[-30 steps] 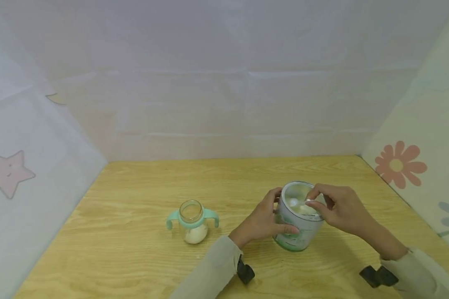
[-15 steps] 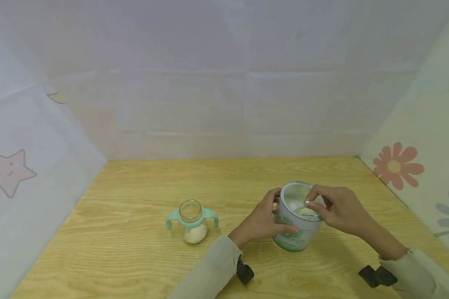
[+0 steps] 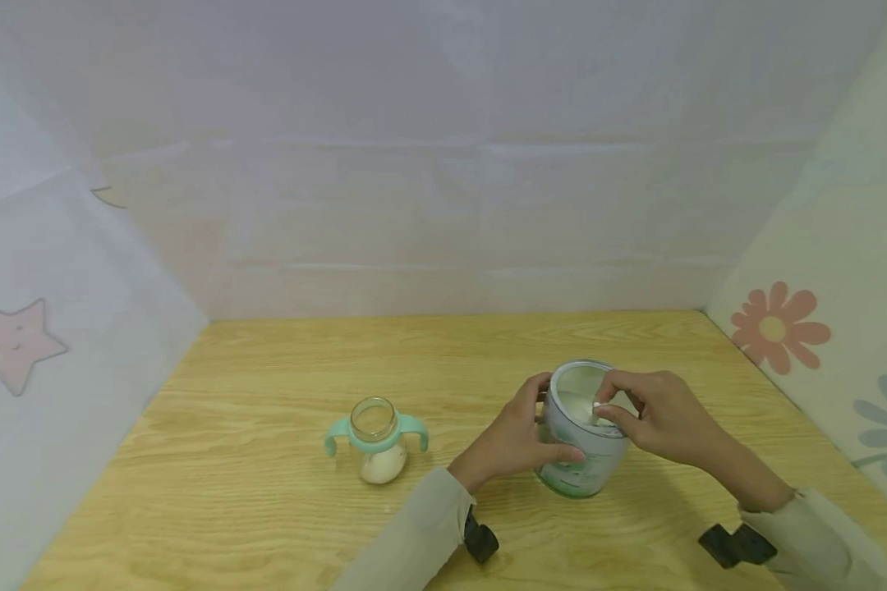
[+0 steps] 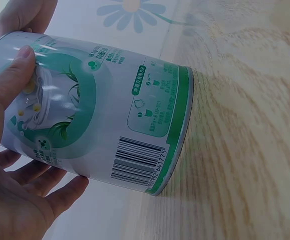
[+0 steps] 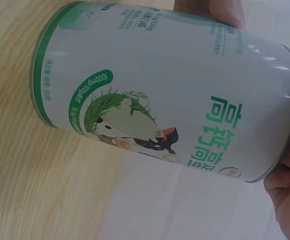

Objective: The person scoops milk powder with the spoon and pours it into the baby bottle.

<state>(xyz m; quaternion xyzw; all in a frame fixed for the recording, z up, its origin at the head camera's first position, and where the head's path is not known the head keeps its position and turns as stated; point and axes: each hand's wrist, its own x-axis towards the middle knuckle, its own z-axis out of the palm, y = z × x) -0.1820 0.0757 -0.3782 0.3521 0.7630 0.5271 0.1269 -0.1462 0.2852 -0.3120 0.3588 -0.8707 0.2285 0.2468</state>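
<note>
In the head view a white and green milk powder can [image 3: 582,455] is on the table, tilted, its open mouth facing up. My left hand [image 3: 506,435] grips its side, thumb across the front and fingers behind. Over the rim, my right hand [image 3: 658,414] pinches the white handle of a scoop [image 3: 597,407] between thumb and forefinger. The scoop's lower part dips inside the can, mostly hidden by the hand. Pale powder shows within. In the left wrist view the can [image 4: 104,100] shows its barcode; in the right wrist view the can [image 5: 160,95] shows a cow picture.
Left of the can stands an uncapped baby bottle [image 3: 381,465] with two mint green handles and pale powder inside. The wooden table [image 3: 251,369] meets white sheets at the back and both sides. Dark camera mounts sit at both wrists.
My right hand has moved slightly left and lower, and the scoop has gone deeper into the can. My left hand keeps its grip on the can. The bottle stands as before.
</note>
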